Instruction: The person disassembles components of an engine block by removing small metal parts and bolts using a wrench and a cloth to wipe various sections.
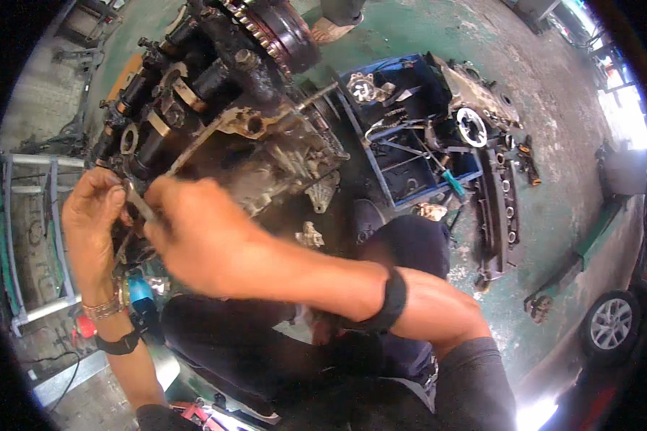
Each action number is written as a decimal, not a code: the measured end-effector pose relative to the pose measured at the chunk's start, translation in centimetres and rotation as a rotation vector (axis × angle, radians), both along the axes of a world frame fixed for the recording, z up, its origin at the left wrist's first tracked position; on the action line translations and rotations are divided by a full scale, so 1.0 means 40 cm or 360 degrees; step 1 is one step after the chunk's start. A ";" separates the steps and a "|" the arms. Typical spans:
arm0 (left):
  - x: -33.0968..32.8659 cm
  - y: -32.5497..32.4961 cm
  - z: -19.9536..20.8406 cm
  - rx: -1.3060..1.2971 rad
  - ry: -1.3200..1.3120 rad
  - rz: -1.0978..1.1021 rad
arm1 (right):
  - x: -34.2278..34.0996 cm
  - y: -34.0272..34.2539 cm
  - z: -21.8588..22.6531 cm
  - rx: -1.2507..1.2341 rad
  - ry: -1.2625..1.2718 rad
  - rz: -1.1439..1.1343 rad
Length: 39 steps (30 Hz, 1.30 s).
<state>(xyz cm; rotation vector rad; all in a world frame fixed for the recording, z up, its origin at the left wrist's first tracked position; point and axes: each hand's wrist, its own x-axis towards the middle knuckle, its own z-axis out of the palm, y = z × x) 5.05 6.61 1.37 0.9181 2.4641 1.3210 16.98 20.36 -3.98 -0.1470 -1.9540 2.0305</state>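
My left hand (90,215) is at the lower left end of an engine block (280,161), its thumb and fingers pinched together at one end of a narrow, flat, greyish metal strip (141,204). The strip's other end runs into my right hand (201,233), whose fingers are curled closed around it and partly smeared by motion. Just beyond both hands lies the black, oily crankshaft (154,147) in the open block. A toothed ring and a dark round flywheel end (284,36) top its far end. The strip's exact kind cannot be made out.
Right of the block stands a blue metal tray (388,188) with engine parts and a teal-handled screwdriver (453,181). A long dark engine part (492,223) lies on the green floor. At left is a grey metal frame (32,312); a car wheel (611,323) is far right.
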 end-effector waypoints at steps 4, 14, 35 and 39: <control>-0.006 -0.002 -0.017 0.0042 -0.0025 -0.0037 | 0.003 0.110 0.015 -0.0172 -0.0063 0.0230; 0.009 0.013 0.007 0.0036 0.0006 0.0010 | 0.014 0.067 0.017 -0.0074 -0.0013 0.0253; -0.006 0.007 -0.003 0.0172 -0.0298 -0.0159 | 0.011 -0.079 -0.033 -0.0047 -0.0015 0.0155; -0.001 0.008 -0.002 0.0180 -0.0258 -0.0155 | 0.012 -0.089 -0.030 -0.0086 -0.0017 0.0136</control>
